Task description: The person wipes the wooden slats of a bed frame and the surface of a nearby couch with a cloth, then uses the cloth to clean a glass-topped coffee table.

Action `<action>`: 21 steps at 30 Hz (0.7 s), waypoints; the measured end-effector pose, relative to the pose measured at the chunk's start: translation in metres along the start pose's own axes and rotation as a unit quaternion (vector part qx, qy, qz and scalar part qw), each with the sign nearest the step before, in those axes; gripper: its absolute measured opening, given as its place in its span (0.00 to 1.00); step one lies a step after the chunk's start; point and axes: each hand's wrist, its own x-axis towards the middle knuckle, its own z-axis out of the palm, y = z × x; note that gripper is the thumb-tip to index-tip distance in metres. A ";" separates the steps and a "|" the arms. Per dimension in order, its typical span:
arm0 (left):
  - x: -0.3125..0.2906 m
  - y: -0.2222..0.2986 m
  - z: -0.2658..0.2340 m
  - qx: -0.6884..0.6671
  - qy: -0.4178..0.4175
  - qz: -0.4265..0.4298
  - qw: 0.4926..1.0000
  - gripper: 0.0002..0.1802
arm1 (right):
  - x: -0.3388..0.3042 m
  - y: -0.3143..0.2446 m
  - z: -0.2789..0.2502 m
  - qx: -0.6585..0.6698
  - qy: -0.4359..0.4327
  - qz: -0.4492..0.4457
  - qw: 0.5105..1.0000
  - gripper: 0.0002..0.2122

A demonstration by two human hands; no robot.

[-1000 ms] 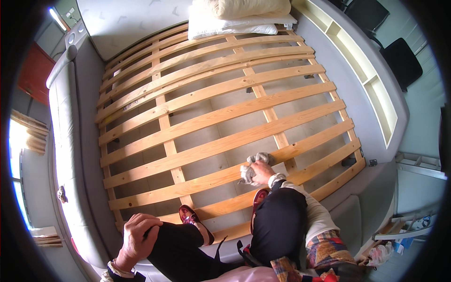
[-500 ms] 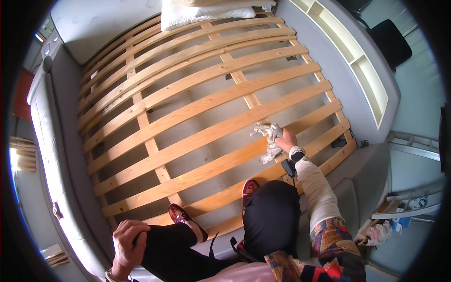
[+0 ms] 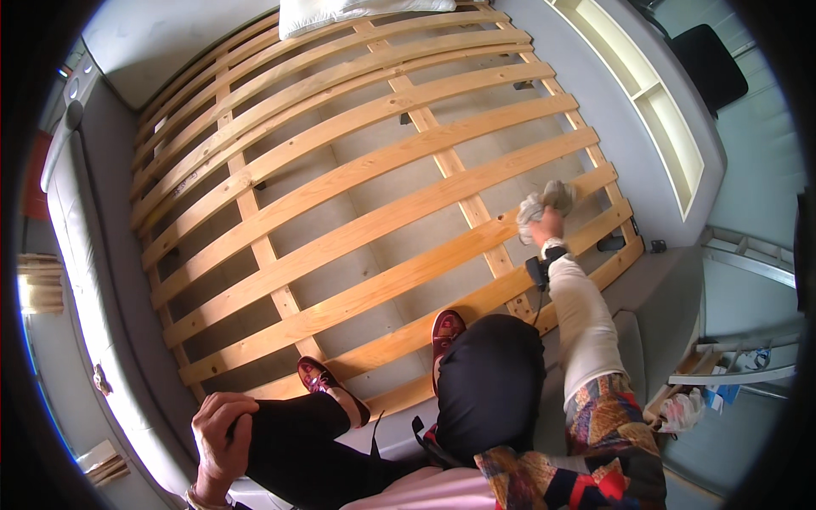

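My right hand (image 3: 546,229) grips a crumpled greyish-white rag (image 3: 532,209). It presses the rag on a wooden slat (image 3: 503,223) of the bed base, near the right end of the slats. Part of the rag bulges beyond my fingers. My left hand (image 3: 223,435) rests on my left knee with its fingers loosely bent over it and nothing held. Both my feet, in dark red shoes (image 3: 448,330), are at the near slats.
A grey padded bed frame (image 3: 667,276) surrounds the slats. White pillows (image 3: 365,15) lie at the far end. A cream shelf compartment (image 3: 654,106) runs along the right side, with a black chair (image 3: 710,68) beyond. At right, a metal ladder (image 3: 752,255) stands near a plastic bag (image 3: 682,410).
My right hand has moved up and to the right with the rag, which is now more bunched. My left hand stays on the knee. The view has shifted slightly.
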 end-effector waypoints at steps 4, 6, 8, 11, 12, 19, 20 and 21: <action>-0.001 0.008 -0.003 0.008 -0.009 -0.014 1.000 0.08 | -0.052 -0.071 0.026 0.078 -0.105 -0.095 0.987 0.17; -0.001 0.008 0.000 0.001 -0.003 -0.019 1.000 0.07 | -0.073 -0.101 0.021 0.103 -0.167 -0.169 0.966 0.17; -0.002 0.007 0.001 -0.005 0.005 -0.021 1.000 0.07 | -0.089 -0.128 0.016 0.158 -0.189 -0.242 0.939 0.17; -0.002 0.005 0.003 -0.012 0.004 -0.022 1.000 0.07 | -0.106 -0.149 0.006 0.257 -0.202 -0.272 0.905 0.19; -0.002 0.005 0.002 -0.002 0.002 -0.021 1.000 0.08 | -0.109 -0.162 -0.004 0.288 -0.210 -0.257 0.898 0.20; -0.007 0.003 -0.001 0.004 0.003 -0.024 1.000 0.08 | -0.074 -0.155 -0.039 0.546 -0.212 -0.014 0.810 0.23; -0.006 0.002 0.000 0.002 0.004 -0.024 1.000 0.08 | -0.058 -0.132 -0.034 0.577 -0.158 0.002 0.801 0.23; -0.009 0.002 -0.002 0.009 0.004 -0.030 0.999 0.08 | -0.048 -0.124 -0.039 0.558 -0.131 0.023 0.819 0.23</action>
